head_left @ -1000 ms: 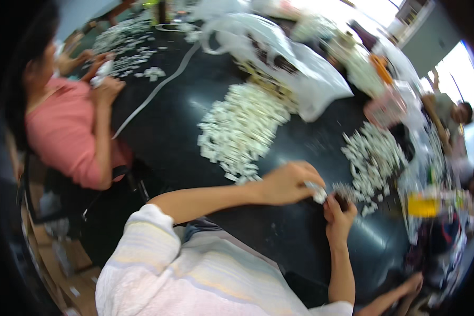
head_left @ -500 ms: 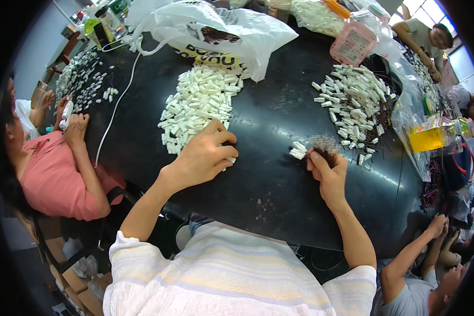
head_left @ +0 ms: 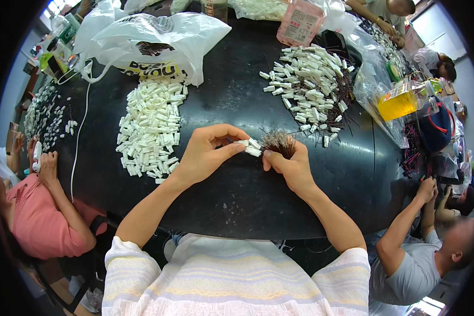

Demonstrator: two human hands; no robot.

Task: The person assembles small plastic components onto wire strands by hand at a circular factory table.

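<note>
My right hand is closed round a bundle of thin dark wires, their fine tips fanning out above the fingers. On the bundle's left end sit several small white plastic housings. My left hand pinches a white housing between thumb and fingertips, right against that cluster; whether it is joined to a wire I cannot tell. Left of my hands lies a long pile of loose white housings. Farther right is another pile of white housings, with dark wires among them.
A white plastic bag stands behind the left pile. At the back right are a pink-labelled jar and a bottle of yellow liquid. A white cable crosses the black table at left. Co-workers sit on both sides.
My left hand has moved right from the loose pile to the wire bundle, bringing a white housing. My right hand has come inward, still holding the bundle. The view has shifted.
</note>
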